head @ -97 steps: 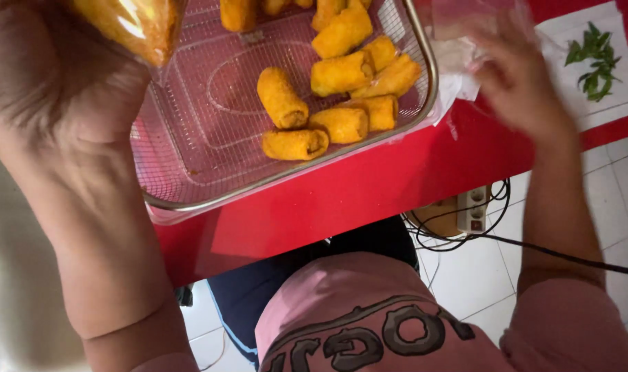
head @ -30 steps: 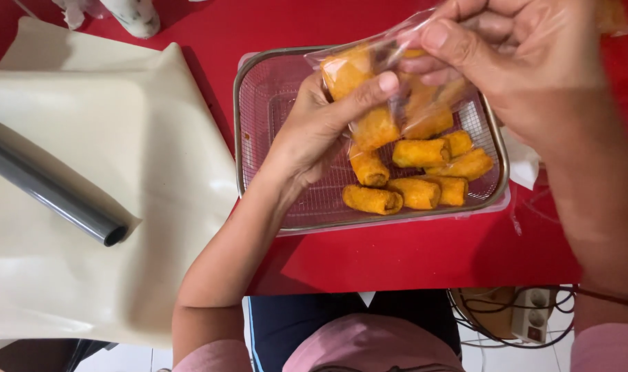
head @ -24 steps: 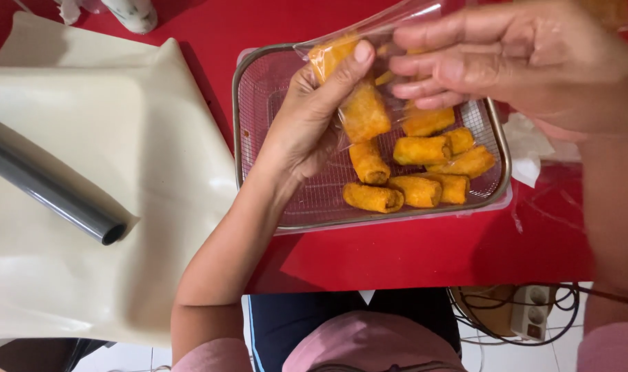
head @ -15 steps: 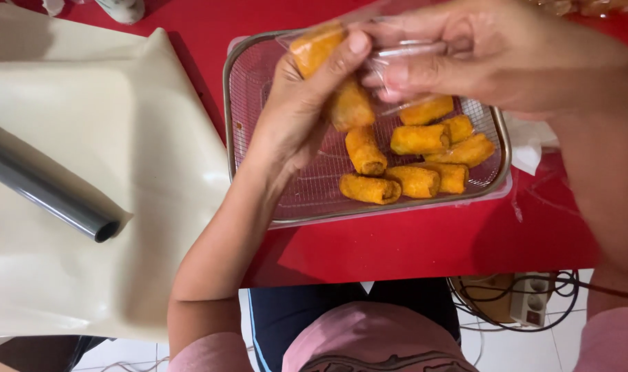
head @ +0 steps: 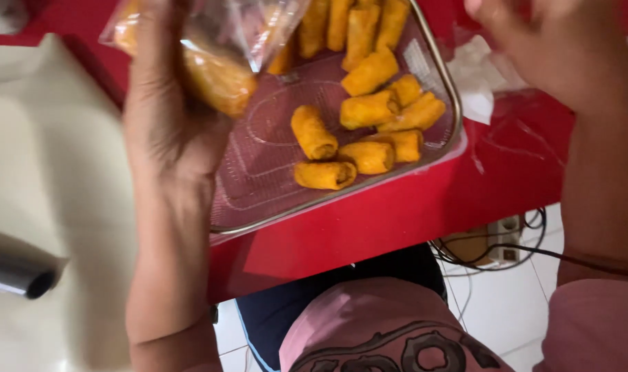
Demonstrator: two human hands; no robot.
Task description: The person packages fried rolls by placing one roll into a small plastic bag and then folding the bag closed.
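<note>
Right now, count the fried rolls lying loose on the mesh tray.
12 rolls: four at the tray's far edge, six clustered by its right rim, two left of those. The bag in the left hand may hide more.

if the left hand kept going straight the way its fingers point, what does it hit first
The left hand already grips the plastic bag of fried rolls; its fingers point toward the top edge. Beyond that the picture cuts off, so nothing else shows in its line, though depth is unclear.

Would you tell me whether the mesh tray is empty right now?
No, the mesh tray holds many golden fried rolls on the red table.
</note>
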